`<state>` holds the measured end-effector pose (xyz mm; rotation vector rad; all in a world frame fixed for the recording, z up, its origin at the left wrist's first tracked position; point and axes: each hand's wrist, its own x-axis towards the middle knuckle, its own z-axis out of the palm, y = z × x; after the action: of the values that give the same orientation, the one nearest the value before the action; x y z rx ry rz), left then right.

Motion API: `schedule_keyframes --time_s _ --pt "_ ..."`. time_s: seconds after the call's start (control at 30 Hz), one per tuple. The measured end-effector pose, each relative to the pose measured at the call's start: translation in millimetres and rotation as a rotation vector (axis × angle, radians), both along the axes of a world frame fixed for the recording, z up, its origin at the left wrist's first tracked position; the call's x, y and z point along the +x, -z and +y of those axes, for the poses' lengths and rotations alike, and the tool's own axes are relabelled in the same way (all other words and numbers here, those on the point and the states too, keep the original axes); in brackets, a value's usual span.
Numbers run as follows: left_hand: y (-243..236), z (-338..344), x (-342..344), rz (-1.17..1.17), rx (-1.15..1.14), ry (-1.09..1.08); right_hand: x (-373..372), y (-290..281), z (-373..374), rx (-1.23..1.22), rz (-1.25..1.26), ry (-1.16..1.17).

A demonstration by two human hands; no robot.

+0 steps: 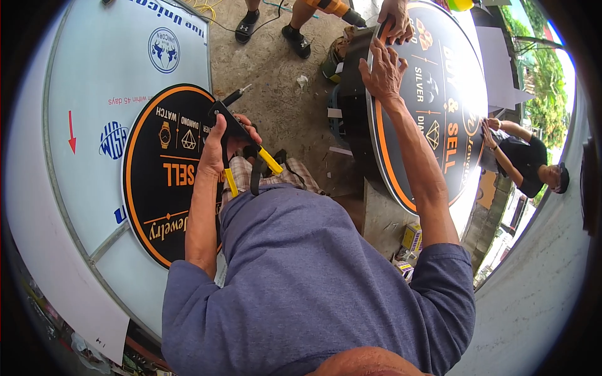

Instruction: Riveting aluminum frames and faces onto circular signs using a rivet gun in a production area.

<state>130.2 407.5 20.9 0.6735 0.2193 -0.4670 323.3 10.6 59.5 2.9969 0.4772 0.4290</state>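
Left hand (216,147): clamped around the black head of a hand riveter (241,141), its yellow-tipped handles pointing down toward the person's lap.
Right hand (384,70): fingers spread, palm pressed flat on the rim of a round black sign (439,100) with an orange border.
Round black sign: stands tilted on edge to the person's right, above the concrete floor (282,75).
Second sign (160,182): same black-and-orange round shape, lying on a large white panel (94,94) to the left, just behind the riveter.
Co-worker's hand (395,19): grips the top edge of the tilted sign, next to an orange power drill (335,9).
Another person (527,163): reaches to the sign's far edge.
Small boxes (411,241): on the floor below the sign.
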Motion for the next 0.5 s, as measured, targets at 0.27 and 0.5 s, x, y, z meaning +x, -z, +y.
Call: schedule_keyframes --time_s 0.27,0.5 --pt "-3 11 12 -0.035 -0.022 -0.067 4 5 -3 0.008 -0.022 -0.024" --pt "-4 7 14 -0.040 -0.012 -0.071 4 4 -1 0.016 -0.048 -0.034"
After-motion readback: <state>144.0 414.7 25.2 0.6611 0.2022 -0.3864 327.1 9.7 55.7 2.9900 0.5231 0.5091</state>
